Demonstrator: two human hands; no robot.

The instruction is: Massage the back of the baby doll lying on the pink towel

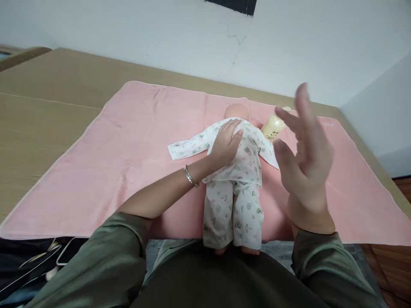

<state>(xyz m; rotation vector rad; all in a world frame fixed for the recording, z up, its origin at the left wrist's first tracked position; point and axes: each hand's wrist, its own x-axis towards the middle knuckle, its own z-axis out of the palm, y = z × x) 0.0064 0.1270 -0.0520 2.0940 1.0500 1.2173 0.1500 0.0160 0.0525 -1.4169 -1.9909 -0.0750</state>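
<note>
A baby doll (248,160) in a white printed top and trousers lies stretched out on a pink mat (141,124). Its bald head (236,111) points away from me, with no face showing, and its feet (250,251) stick out past the mat's near edge. My left hand (225,145) rests flat on the doll's upper body, fingers extended over the cloth. Raised in the air to the right of the doll, my right hand (306,158) is empty, with fingers apart and slightly blurred. Both of the doll's sleeves spread outward; the right one partly passes behind my right hand.
A pale yellow pump bottle (272,129) is beside the doll's head on the right, partly covered by my right hand. The mat lies on a wooden table (48,94) against a white wall (128,34). Below the near left edge are a phone (71,250) and dark items.
</note>
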